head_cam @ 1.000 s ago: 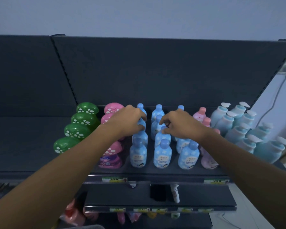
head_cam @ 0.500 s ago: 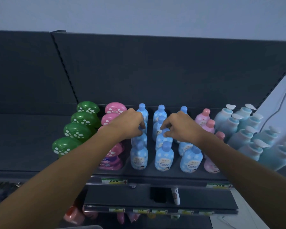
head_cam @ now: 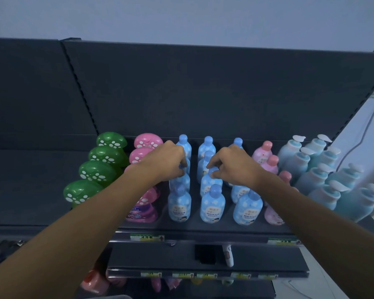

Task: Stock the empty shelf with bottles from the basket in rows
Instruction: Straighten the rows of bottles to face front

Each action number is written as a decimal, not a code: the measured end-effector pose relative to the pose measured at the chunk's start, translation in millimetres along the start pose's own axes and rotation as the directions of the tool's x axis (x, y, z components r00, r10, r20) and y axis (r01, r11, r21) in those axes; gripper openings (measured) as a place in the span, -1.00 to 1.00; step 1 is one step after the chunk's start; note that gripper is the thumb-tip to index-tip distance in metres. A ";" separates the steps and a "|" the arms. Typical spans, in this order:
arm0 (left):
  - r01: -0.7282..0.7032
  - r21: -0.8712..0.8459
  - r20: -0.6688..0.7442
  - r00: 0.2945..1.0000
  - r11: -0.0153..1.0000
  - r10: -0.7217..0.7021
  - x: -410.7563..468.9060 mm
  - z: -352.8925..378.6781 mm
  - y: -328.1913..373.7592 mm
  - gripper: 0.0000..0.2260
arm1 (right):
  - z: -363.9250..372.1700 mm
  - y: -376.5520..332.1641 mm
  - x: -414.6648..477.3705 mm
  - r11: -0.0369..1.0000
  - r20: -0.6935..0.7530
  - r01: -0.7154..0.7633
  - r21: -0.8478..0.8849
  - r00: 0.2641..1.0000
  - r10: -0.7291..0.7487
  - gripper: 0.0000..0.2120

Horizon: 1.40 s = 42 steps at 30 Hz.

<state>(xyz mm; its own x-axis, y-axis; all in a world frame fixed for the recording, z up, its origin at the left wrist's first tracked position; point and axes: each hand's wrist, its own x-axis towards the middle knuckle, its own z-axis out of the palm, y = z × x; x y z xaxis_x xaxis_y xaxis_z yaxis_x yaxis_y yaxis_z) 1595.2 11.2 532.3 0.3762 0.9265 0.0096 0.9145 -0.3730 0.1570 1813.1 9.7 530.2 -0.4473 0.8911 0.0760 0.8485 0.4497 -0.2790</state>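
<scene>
Three rows of small blue bottles with white dots stand front to back on the dark shelf [head_cam: 225, 228]. My left hand [head_cam: 166, 161] grips the cap of a blue bottle [head_cam: 179, 180] in the left row. Over the middle row, my right hand [head_cam: 231, 164] pinches the cap of another blue bottle [head_cam: 211, 182]. Front bottles [head_cam: 212, 203] of each row stand free. The basket is out of view.
Green mushroom-shaped bottles [head_cam: 99, 169] and pink ones [head_cam: 145, 145] line up to the left. Pink bottles [head_cam: 266, 154] and teal pump bottles [head_cam: 324, 182] stand to the right. The shelf's left part [head_cam: 30, 190] is bare. Lower shelves hold more items. A white cable [head_cam: 363, 134] hangs at right.
Both hands stay on the blue bottle caps; the view has shifted slightly, and the hands have barely moved.
</scene>
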 end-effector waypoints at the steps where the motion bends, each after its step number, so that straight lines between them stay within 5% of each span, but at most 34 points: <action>1: 0.001 -0.004 -0.003 1.000 1.000 -0.001 -0.2 0.0 0.0 -0.78 | 0.1 0.5 0.1 1.000 -0.003 -0.001 0.000 1.000 0.001 -0.81; 11: 0.017 -0.029 0.035 0.999 0.999 -0.016 6.2 -4.7 -5.7 -0.72 | -7.9 5.4 14.4 0.999 -0.042 -0.049 -0.004 0.998 0.049 -0.76; 17: 0.095 0.010 -0.166 0.982 0.995 -0.092 29.3 -12.1 -14.1 -0.74 | -3.6 12.5 39.3 0.992 -0.066 -0.120 -0.043 0.991 0.117 -0.74; 23: 0.089 0.024 -0.037 0.995 0.996 -0.089 42.2 1.5 -15.6 -0.70 | 11.5 16.0 49.6 0.994 -0.024 -0.083 -0.074 0.996 0.082 -0.77; 42: 0.097 -0.012 -0.059 0.993 0.995 -0.097 54.2 12.0 -21.2 -0.69 | 12.8 29.4 57.8 0.993 -0.032 -0.080 -0.091 0.996 0.078 -0.75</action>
<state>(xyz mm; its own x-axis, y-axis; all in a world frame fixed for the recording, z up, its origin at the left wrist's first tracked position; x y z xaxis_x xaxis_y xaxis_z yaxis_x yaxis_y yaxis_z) 1598.0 68.8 517.7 0.2759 0.9598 0.0524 0.9448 -0.2808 0.1690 1808.6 73.7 514.1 -0.3706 0.9249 0.0851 0.9038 0.3802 -0.1963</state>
